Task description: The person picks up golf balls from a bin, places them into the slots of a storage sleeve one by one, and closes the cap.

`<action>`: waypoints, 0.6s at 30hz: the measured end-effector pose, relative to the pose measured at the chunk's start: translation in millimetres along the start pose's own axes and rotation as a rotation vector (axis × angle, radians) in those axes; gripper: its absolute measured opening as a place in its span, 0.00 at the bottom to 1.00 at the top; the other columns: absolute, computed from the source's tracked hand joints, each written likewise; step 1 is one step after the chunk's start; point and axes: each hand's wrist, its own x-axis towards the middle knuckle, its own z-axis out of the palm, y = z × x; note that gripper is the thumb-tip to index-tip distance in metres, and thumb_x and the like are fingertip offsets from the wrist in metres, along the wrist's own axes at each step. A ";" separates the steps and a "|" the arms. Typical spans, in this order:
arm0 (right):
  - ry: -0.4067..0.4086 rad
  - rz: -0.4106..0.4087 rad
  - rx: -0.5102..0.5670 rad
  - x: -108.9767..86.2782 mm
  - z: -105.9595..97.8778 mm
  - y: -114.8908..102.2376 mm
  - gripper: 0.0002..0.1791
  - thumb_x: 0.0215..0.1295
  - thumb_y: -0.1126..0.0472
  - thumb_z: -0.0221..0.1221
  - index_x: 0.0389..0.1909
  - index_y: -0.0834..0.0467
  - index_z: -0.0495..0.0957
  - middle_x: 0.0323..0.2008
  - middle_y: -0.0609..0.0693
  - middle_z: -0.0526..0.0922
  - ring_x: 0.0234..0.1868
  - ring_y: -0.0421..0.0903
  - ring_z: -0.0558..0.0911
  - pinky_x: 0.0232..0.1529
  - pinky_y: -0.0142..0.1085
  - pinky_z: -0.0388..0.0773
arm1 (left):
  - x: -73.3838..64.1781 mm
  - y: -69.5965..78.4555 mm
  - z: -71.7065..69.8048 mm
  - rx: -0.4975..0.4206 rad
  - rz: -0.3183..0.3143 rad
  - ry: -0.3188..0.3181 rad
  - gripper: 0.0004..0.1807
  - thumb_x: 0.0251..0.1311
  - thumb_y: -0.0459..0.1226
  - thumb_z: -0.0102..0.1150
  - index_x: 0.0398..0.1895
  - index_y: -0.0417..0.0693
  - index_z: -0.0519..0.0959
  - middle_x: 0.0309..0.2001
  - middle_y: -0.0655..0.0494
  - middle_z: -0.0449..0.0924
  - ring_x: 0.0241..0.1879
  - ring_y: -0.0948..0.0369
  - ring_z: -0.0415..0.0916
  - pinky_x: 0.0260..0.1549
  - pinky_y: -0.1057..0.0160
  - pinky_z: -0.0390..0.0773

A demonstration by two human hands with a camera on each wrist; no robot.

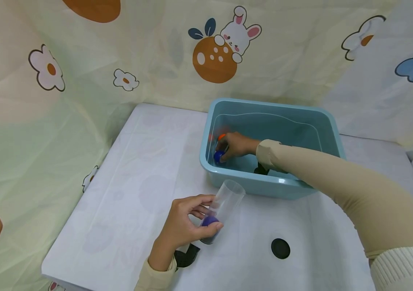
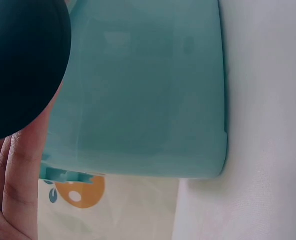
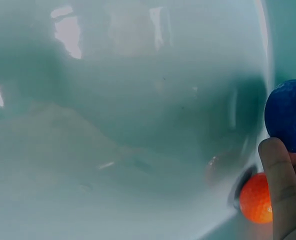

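Note:
My left hand [image 1: 181, 222] grips a clear tube [image 1: 231, 197] over the table, its mouth tilted toward the basin. At the tube's bottom lies a dark blue ball [image 1: 210, 220]. In the left wrist view, a dark round end [image 2: 25, 65] covers part of that hand's fingers [image 2: 25, 170]. Inside the light blue basin [image 1: 264, 104], my right hand [image 1: 240, 144] pinches a blue ball [image 3: 287, 115] near the left wall. Beside those fingers, an orange ball [image 3: 255, 200] sits low in the basin, partly hidden behind a finger in the right wrist view.
A black disc [image 1: 280, 248] lies on the white-covered table [image 1: 119, 202], in front of the basin. Patterned cloth [image 1: 155, 48] hangs behind and to the left of the table. My right forearm crosses the basin's front right rim.

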 end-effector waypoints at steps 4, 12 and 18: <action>0.008 0.001 0.003 -3.5 -3.1 -3.2 0.23 0.67 0.68 0.73 0.61 0.70 0.82 0.58 0.65 0.87 0.62 0.60 0.85 0.63 0.48 0.85 | -0.4 1.5 -0.5 0.001 0.008 0.002 0.27 0.50 0.34 0.83 0.55 0.33 0.87 0.45 0.44 0.92 0.37 0.62 0.92 0.34 0.65 0.90; 0.015 0.002 0.024 -14.8 -10.5 -9.6 0.24 0.67 0.68 0.72 0.62 0.70 0.82 0.59 0.65 0.86 0.62 0.61 0.84 0.63 0.49 0.85 | -1.6 1.0 1.2 0.001 0.030 -0.002 0.27 0.51 0.34 0.83 0.55 0.33 0.86 0.44 0.45 0.92 0.36 0.61 0.92 0.34 0.65 0.90; 0.036 -0.002 0.052 -22.8 -14.9 -7.4 0.23 0.68 0.68 0.72 0.62 0.70 0.82 0.59 0.65 0.86 0.59 0.60 0.86 0.62 0.50 0.85 | -1.7 6.1 1.1 0.004 0.018 -0.005 0.27 0.50 0.34 0.82 0.55 0.33 0.86 0.44 0.44 0.92 0.37 0.61 0.92 0.34 0.65 0.90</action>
